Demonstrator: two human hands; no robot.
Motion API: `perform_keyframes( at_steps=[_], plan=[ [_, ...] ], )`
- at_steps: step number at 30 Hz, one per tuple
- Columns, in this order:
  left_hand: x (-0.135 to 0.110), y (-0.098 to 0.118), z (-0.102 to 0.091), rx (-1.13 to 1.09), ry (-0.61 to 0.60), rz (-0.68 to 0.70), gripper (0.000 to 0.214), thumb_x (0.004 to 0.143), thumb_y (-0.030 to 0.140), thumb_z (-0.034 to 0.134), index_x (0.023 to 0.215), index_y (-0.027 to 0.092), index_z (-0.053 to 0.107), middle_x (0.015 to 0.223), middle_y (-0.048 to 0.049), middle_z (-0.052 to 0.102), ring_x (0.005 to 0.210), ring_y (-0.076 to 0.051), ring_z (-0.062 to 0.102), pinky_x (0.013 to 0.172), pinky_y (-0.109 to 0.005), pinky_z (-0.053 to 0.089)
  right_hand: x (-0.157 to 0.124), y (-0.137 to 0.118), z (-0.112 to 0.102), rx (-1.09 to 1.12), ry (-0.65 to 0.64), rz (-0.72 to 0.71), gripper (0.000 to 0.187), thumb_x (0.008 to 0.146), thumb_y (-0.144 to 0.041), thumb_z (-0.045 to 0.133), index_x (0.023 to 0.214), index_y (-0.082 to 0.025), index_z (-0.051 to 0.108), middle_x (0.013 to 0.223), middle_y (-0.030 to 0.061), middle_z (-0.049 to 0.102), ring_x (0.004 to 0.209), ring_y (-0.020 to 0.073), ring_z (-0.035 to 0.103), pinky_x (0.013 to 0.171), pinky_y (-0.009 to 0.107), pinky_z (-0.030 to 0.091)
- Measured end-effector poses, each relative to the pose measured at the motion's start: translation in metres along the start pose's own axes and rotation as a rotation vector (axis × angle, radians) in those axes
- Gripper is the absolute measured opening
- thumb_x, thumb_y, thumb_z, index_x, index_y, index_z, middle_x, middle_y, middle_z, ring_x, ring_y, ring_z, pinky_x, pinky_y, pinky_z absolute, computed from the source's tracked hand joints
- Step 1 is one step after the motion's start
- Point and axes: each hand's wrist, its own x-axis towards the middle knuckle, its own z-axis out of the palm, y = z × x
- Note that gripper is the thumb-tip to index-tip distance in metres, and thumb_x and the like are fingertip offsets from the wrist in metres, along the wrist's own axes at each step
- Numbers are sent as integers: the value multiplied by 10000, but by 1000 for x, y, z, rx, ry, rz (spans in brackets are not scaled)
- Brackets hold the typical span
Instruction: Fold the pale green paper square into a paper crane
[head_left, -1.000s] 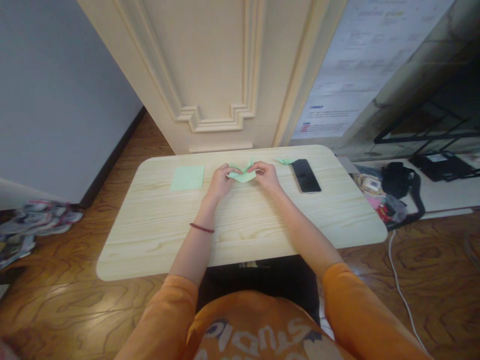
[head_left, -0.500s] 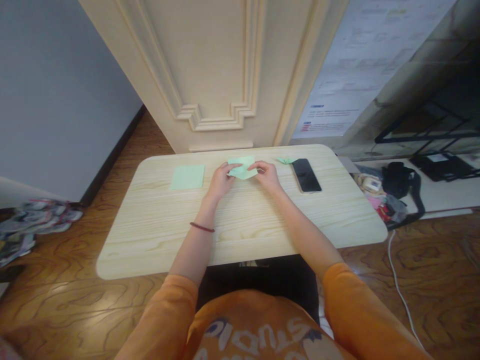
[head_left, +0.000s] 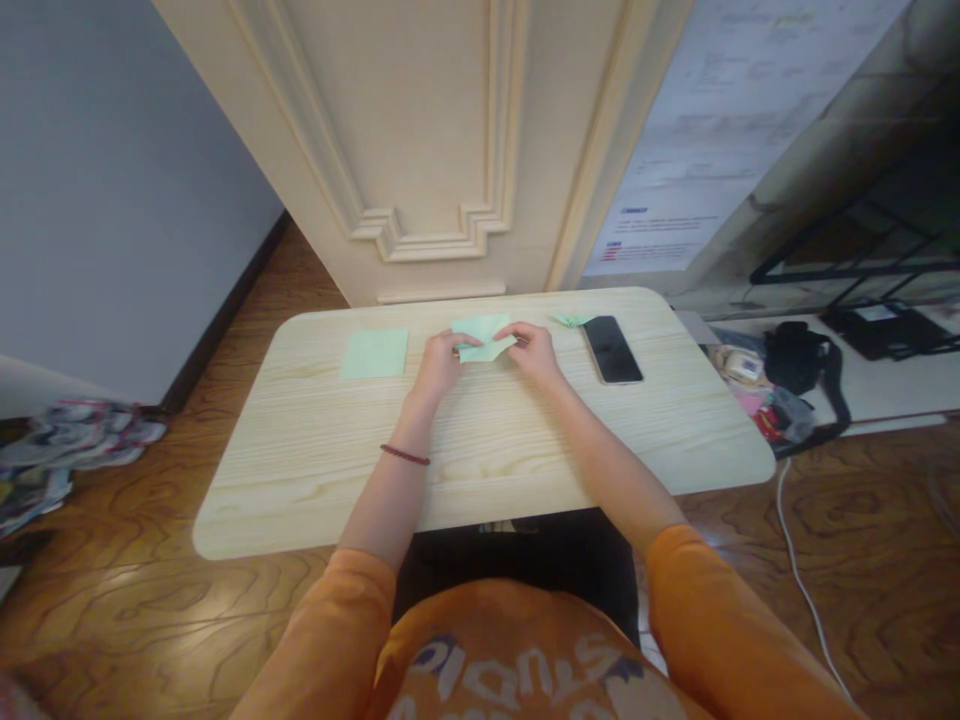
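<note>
The left hand [head_left: 439, 365] and right hand [head_left: 534, 353] stand close together, gripping opposite sides of a pale green folded paper piece [head_left: 484, 338] over the far part of the light pine-grain wooden table [head_left: 525, 450]. Left of them lies a flat square pale green paper sheet [head_left: 374, 354]. To the right, a small green folded paper figure [head_left: 572, 320] sits just beside a black smartphone [head_left: 613, 350].

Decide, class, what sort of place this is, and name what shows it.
Probably a room in a home: a cream panelled door, a brown wood-patterned floor and a pale wood-grain table with a black smartphone on it.
</note>
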Motion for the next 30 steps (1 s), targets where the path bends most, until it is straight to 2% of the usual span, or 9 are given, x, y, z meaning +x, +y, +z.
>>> perform_keyframes(
  at_steps=[2,8,12,16,20,23,28,30],
  plan=[
    [0,1,-1,7,1,4,262,662,18,647,822,192,763,918,-55,731,832,-188,652,789,-297,504,0,0,0,-7,-5,6,271,541,-103,517,685,-195,727,745,11,733,755,190,668,769,319,512],
    [1,2,-1,42,-12,41,339,654,-33,567,827,189,755,946,-51,690,871,-186,631,768,-285,496,-1,1,-1,-40,-16,-16,240,578,-110,545,704,-193,731,765,17,737,766,193,678,752,315,518],
    [2,5,-1,73,-11,61,336,663,-8,556,874,183,734,861,-36,631,838,-184,618,767,-289,496,-1,1,-1,-79,-10,-35,233,591,-107,547,705,-203,726,784,14,735,790,197,680,783,324,525],
    [-1,11,-1,13,25,79,466,663,-6,525,1070,186,646,887,-8,668,790,-148,620,763,-257,477,-3,-2,0,-119,-11,-56,264,583,-86,525,707,-212,721,800,9,733,814,199,677,812,331,526],
    [-4,15,-1,-26,79,4,646,662,31,543,1270,240,479,738,70,638,674,-123,607,705,-227,456,-6,-6,1,-164,-40,-90,295,570,-64,508,716,-210,719,811,14,719,795,188,657,771,313,525],
    [-4,16,2,-21,88,-48,601,636,35,553,1198,242,499,693,80,627,636,-122,598,655,-218,433,-7,-10,2,-204,-67,-120,288,596,-69,516,738,-214,721,822,21,700,779,176,634,736,294,520],
    [0,13,10,-29,105,-100,294,648,86,590,915,207,565,621,71,600,572,-113,533,594,-215,380,-6,-11,4,-174,-75,-124,134,691,-172,590,784,-217,676,848,22,681,783,170,627,734,288,523],
    [1,11,14,-92,95,-118,231,647,105,597,858,194,568,629,67,596,564,-104,511,573,-208,371,-6,-9,4,-141,-59,-115,134,694,-214,629,827,-229,633,838,3,672,769,161,622,722,277,521]
  ],
)
